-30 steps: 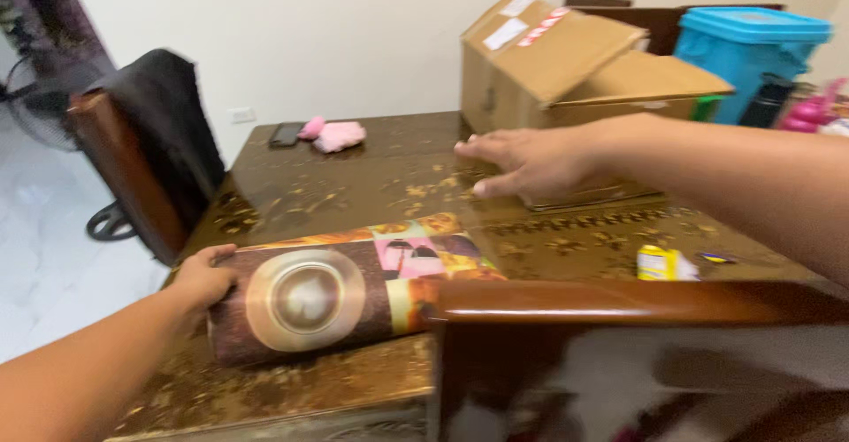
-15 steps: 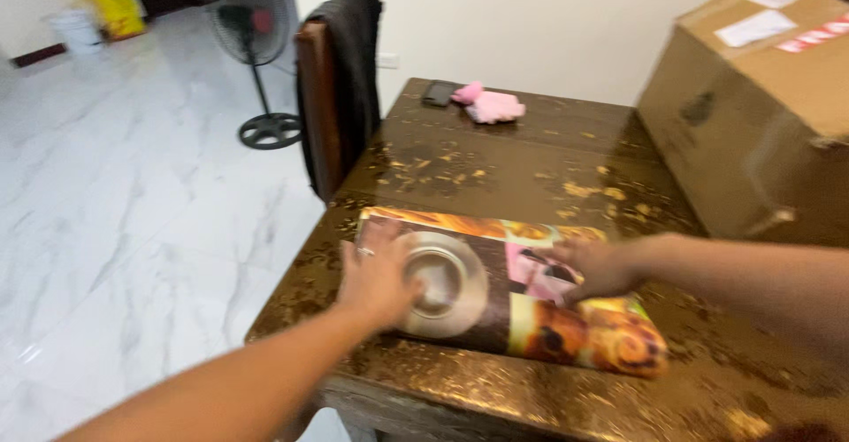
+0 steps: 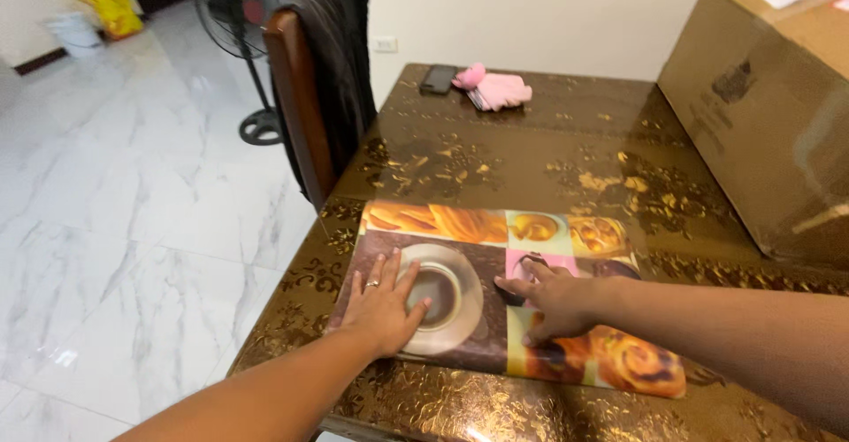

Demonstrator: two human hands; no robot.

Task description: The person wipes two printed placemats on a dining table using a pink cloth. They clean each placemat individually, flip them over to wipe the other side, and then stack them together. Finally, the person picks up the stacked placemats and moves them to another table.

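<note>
Head view: two hands (flat) (image 3: 382, 305) (image 3: 557, 301), one placemat (image 3: 495, 239)

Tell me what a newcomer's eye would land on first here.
First, the bright mat printed with pastries and a coffee cup, lying flat at the near edge of the glossy brown and gold table, with the left hand and right hand pressed palm-down on it. Next, the big cardboard box on the table's right side. Farther back, pink gloves lie beside a dark phone.
</note>
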